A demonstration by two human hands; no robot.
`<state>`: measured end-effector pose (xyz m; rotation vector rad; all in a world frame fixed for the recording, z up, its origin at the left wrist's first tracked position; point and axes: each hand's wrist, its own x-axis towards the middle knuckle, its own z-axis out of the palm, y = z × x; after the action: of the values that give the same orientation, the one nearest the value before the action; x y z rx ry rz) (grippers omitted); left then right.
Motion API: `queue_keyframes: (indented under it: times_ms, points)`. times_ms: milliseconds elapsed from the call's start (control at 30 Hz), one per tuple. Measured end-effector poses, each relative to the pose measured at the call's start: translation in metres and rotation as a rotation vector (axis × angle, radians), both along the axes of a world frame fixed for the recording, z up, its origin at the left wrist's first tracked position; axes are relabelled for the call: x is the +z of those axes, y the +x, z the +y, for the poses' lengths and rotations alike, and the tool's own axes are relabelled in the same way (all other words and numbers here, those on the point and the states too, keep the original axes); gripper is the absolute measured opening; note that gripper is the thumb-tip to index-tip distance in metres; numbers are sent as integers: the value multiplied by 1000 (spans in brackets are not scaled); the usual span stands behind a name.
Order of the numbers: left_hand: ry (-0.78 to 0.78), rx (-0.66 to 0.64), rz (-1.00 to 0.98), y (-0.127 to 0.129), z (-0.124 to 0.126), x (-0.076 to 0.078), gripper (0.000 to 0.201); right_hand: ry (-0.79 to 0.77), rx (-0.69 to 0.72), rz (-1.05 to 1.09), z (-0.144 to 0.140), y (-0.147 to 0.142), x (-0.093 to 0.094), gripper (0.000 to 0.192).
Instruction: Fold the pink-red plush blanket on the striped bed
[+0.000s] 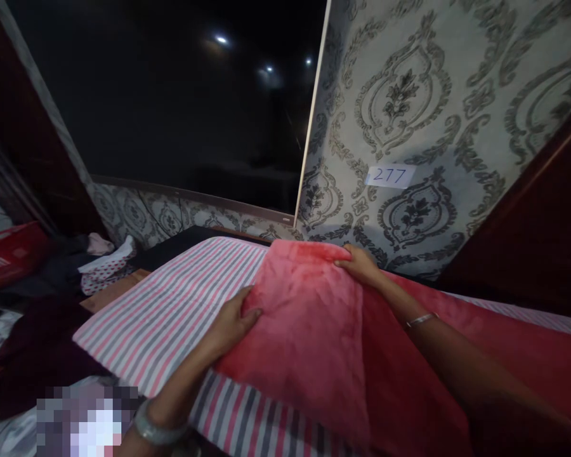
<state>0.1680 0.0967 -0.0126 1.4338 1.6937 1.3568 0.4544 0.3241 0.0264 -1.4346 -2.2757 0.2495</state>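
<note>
A red plush blanket [304, 330] lies partly folded over a striped pink, grey and white cloth [185, 285]. My right hand [359, 263] pinches the blanket's far corner, thumb on top. At the blanket's left edge is my left hand [233, 317], its thumb lying on the red fabric and its fingers curled along the edge. The folded layer looks lighter pink, while the red part on the right runs under my right forearm.
A large dark television screen [185, 101] stands behind against patterned wallpaper [404, 82]. A paper label marked 277 [390, 176] is stuck there. Piled clothes [42, 343] and a red bag [14, 254] lie at the left. A dark wooden panel [528, 216] rises at the right.
</note>
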Motion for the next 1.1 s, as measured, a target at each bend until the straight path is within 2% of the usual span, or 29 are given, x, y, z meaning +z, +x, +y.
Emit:
queue_keyframes:
  times_ms: [100, 167, 200, 233, 300, 400, 467, 500, 567, 667, 733, 800, 900, 1000, 1100]
  points:
    - [-5, -15, -6, -38, -4, 32, 61, 35, 25, 35, 4, -35, 27, 23]
    - [-51, 8, -10, -69, -6, 43, 62, 38, 47, 55, 5, -65, 34, 31]
    - [-45, 55, -19, -84, -7, 42, 60, 31, 55, 61, 4, -80, 32, 36]
    - [-50, 103, -7, -97, -7, 38, 59, 20, 64, 64, 2, -94, 28, 40]
    - [-133, 165, 83, -120, -7, 18, 65, -6, 75, 61, -4, -115, 11, 55]
    - [-254, 285, 482, -137, -4, -20, 81, -61, 86, 34, -17, -119, -24, 72]
    - [-245, 317, 732, -132, -2, -39, 81, -79, 96, 19, -25, -105, -45, 74]
    - [-229, 293, 814, -124, -1, -44, 78, -80, 100, 14, -28, -93, -54, 73]
    - [-196, 180, 912, -100, 2, -46, 70, -75, 102, 9, -34, -66, -66, 71]
    - [-182, -66, 964, -54, 13, -32, 63, -69, 75, 4, -43, -20, -74, 68]
    - [-217, -185, 970, -27, 27, -19, 64, -67, 38, 2, -51, 11, -76, 66]
    - [-260, -248, 980, -7, 45, -8, 64, -61, -3, 0, -62, 39, -78, 64]
    - [-257, -239, 1016, 13, 74, -3, 65, -46, -68, -7, -81, 80, -82, 64]
    - [-187, -209, 1078, 28, 98, -18, 64, -23, -154, -3, -98, 122, -86, 64]
    - [-58, -214, 1150, 35, 110, -46, 63, 2, -269, 19, -110, 170, -90, 62]
